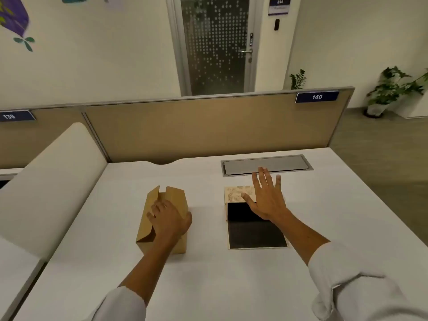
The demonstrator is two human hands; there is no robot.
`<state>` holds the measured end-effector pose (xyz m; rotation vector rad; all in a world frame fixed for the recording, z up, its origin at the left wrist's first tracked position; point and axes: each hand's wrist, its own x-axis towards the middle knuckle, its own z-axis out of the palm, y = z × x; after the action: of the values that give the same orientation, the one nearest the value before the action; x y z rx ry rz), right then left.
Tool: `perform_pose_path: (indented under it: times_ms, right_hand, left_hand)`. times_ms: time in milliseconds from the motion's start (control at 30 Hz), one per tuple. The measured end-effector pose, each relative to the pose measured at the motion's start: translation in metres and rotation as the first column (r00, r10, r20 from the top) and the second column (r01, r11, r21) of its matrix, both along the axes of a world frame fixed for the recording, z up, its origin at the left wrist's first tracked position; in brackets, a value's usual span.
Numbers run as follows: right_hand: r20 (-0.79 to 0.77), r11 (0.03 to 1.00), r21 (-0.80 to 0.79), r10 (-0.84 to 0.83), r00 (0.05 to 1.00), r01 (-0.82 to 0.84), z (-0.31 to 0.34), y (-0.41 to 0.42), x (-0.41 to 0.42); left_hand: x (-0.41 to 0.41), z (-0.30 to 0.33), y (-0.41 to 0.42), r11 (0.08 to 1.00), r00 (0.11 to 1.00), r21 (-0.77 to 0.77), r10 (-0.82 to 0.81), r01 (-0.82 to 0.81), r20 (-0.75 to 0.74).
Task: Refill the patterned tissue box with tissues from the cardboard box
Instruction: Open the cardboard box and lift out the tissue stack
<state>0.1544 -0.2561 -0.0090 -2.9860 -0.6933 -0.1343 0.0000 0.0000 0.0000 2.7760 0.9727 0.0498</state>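
Observation:
A brown cardboard box (176,200) stands on the white desk (208,286), left of centre, its top flaps partly up. My left hand (170,218) rests on top of it, fingers curled over the far side and thumb on the right face. To the right lies the patterned tissue box (238,193), beige with a swirl print, and a dark flat panel (254,230) stretches from it toward me. My right hand (266,198) hovers over the patterned box with fingers spread, holding nothing. No tissues are visible.
A grey cable hatch (266,164) is set into the desk behind the patterned box. A tan partition (208,126) closes the far edge, and a white padded divider (53,186) runs along the left. Potted plants (391,91) stand on the floor at right.

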Motion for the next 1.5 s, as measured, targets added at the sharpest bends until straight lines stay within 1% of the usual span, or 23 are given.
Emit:
perform_pose_path:
  times_ms: [33, 100, 233, 333, 400, 500, 533, 600, 700, 800, 867, 933, 1000, 1100, 1167, 1200, 1233, 1300, 1367, 1400, 1433, 1500]
  right_hand:
    - [-0.02, 1.0, -0.023, -0.011, 1.0, 0.01, -0.004, 0.001, -0.003]
    - [-0.048, 0.999, -0.034, -0.016, 0.999, 0.014, -0.011, 0.005, -0.004]
    - [-0.072, 0.999, -0.027, 0.026, 0.997, -0.028, -0.022, 0.017, -0.009]
    - [-0.102, 0.996, -0.02, 0.08, 0.992, -0.083, -0.03, 0.035, -0.012]
    - [-0.129, 0.99, 0.004, 0.142, 0.981, -0.142, -0.033, 0.049, -0.015]
    - [-0.156, 0.964, 0.042, 0.266, 0.951, -0.263, -0.035, 0.074, -0.021]
    - [-0.143, 0.947, 0.051, 0.32, 0.936, -0.316, -0.036, 0.084, -0.023]
    - [-0.105, 0.896, 0.053, 0.443, 0.89, -0.44, -0.035, 0.105, -0.027]
    - [-0.069, 0.781, 0.004, 0.624, 0.779, -0.625, -0.032, 0.136, -0.03]
    - [-0.053, 0.675, -0.064, 0.734, 0.678, -0.735, -0.032, 0.161, -0.035]
    - [-0.101, 0.646, -0.087, 0.751, 0.652, -0.758, -0.032, 0.173, -0.038]
    - [-0.146, 0.667, -0.112, 0.722, 0.676, -0.736, -0.031, 0.18, -0.038]
    - [-0.177, 0.709, -0.106, 0.676, 0.715, -0.697, -0.028, 0.184, -0.036]
    - [-0.239, 0.73, -0.076, 0.648, 0.723, -0.679, -0.022, 0.189, -0.032]
    - [-0.281, 0.753, -0.02, 0.628, 0.726, -0.658, -0.02, 0.195, -0.031]
    - [-0.298, 0.761, -0.02, 0.614, 0.731, -0.648, -0.02, 0.199, -0.03]
    - [-0.311, 0.764, -0.045, 0.602, 0.736, -0.644, -0.019, 0.204, -0.029]
    - [-0.327, 0.761, -0.129, 0.572, 0.752, -0.635, -0.021, 0.214, -0.029]
    - [-0.336, 0.757, -0.191, 0.549, 0.766, -0.626, -0.025, 0.223, -0.028]
    - [-0.336, 0.756, -0.203, 0.543, 0.77, -0.622, -0.027, 0.228, -0.028]
    - [-0.332, 0.76, -0.202, 0.54, 0.773, -0.618, -0.03, 0.231, -0.027]
    - [-0.306, 0.773, -0.175, 0.545, 0.78, -0.609, -0.034, 0.236, -0.026]
  left_hand:
    - [-0.002, -0.003, 0.0, 0.998, 0.998, -0.046, 0.035, -0.037, -0.045]
    - [-0.004, -0.012, 0.002, 0.993, 0.996, -0.1, 0.059, -0.066, -0.065]
    - [-0.007, -0.028, 0.006, 0.985, 0.996, -0.155, 0.067, -0.077, -0.064]
    - [-0.008, -0.032, 0.011, 0.988, 0.999, -0.142, 0.052, -0.052, -0.004]
    - [-0.011, -0.034, 0.01, 0.99, 0.997, -0.138, 0.028, -0.018, 0.073]
    - [-0.018, -0.04, 0.008, 0.985, 0.977, -0.134, -0.081, 0.109, 0.199]
    - [-0.021, -0.043, 0.008, 0.974, 0.96, -0.147, -0.13, 0.17, 0.248]
    - [-0.026, -0.048, 0.008, 0.939, 0.923, -0.167, -0.244, 0.302, 0.296]
    - [-0.03, -0.053, 0.014, 0.866, 0.849, -0.142, -0.416, 0.479, 0.324]
    - [-0.034, -0.054, 0.027, 0.803, 0.808, -0.176, -0.508, 0.57, 0.298]
    - [-0.036, -0.055, 0.038, 0.79, 0.801, -0.183, -0.527, 0.585, 0.284]
    - [-0.036, -0.055, 0.05, 0.784, 0.796, -0.173, -0.549, 0.596, 0.255]
    - [-0.034, -0.056, 0.06, 0.803, 0.811, -0.138, -0.549, 0.579, 0.202]
    - [-0.024, -0.057, 0.074, 0.892, 0.888, -0.049, -0.439, 0.449, 0.133]
    - [-0.018, -0.059, 0.081, 0.923, 0.923, 0.031, -0.384, 0.384, 0.021]
    - [-0.016, -0.06, 0.085, 0.932, 0.934, 0.058, -0.355, 0.357, -0.045]
    - [-0.015, -0.062, 0.089, 0.942, 0.942, 0.067, -0.323, 0.33, -0.092]
    - [-0.017, -0.066, 0.098, 0.959, 0.955, 0.061, -0.269, 0.278, -0.124]
    - [-0.022, -0.068, 0.106, 0.969, 0.965, 0.042, -0.238, 0.244, -0.112]
    - [-0.023, -0.068, 0.11, 0.972, 0.97, 0.016, -0.232, 0.234, -0.076]
    - [-0.025, -0.066, 0.114, 0.973, 0.973, -0.024, -0.229, 0.23, 0.006]
    - [-0.028, -0.058, 0.121, 0.961, 0.951, -0.183, -0.152, 0.206, 0.27]
